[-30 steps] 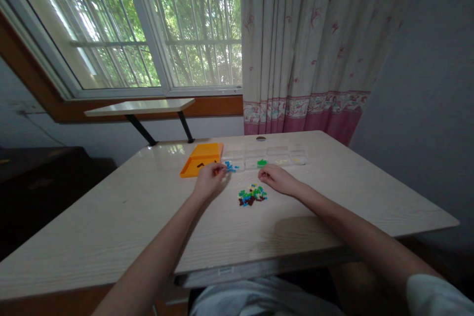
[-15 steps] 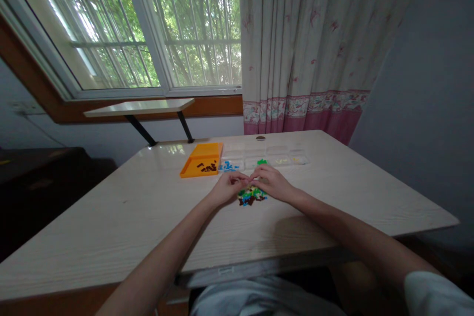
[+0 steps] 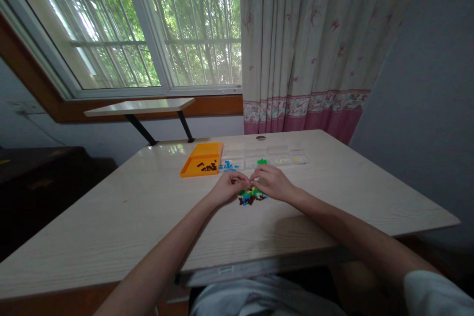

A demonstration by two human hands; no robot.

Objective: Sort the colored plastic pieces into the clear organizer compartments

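A heap of small mixed pieces [image 3: 252,196], brown, blue, green and pale yellow, lies on the table between my hands. My left hand [image 3: 228,186] is at the heap's left edge, its thumb and fingers closed in a pinch. From the right, my right hand [image 3: 272,181] reaches over the heap, also pinching, and its fingertips almost meet those of the left. Whatever the fingertips hold is too small to make out. Just beyond the hands, an orange open box [image 3: 188,168] holds brown pieces [image 3: 209,166]. Blue pieces [image 3: 228,165] lie in a clear box beside it.
Further right along the row, clear boxes hold green pieces [image 3: 262,162], pale pieces [image 3: 281,161] and a few yellow ones [image 3: 296,160]. A raised shelf [image 3: 140,106] on black legs stands at the table's back left. The table [image 3: 148,227] ends just before my lap.
My right hand's fingertips have shifted very slightly at the meeting point with the left. The heap and the boxes look the same.
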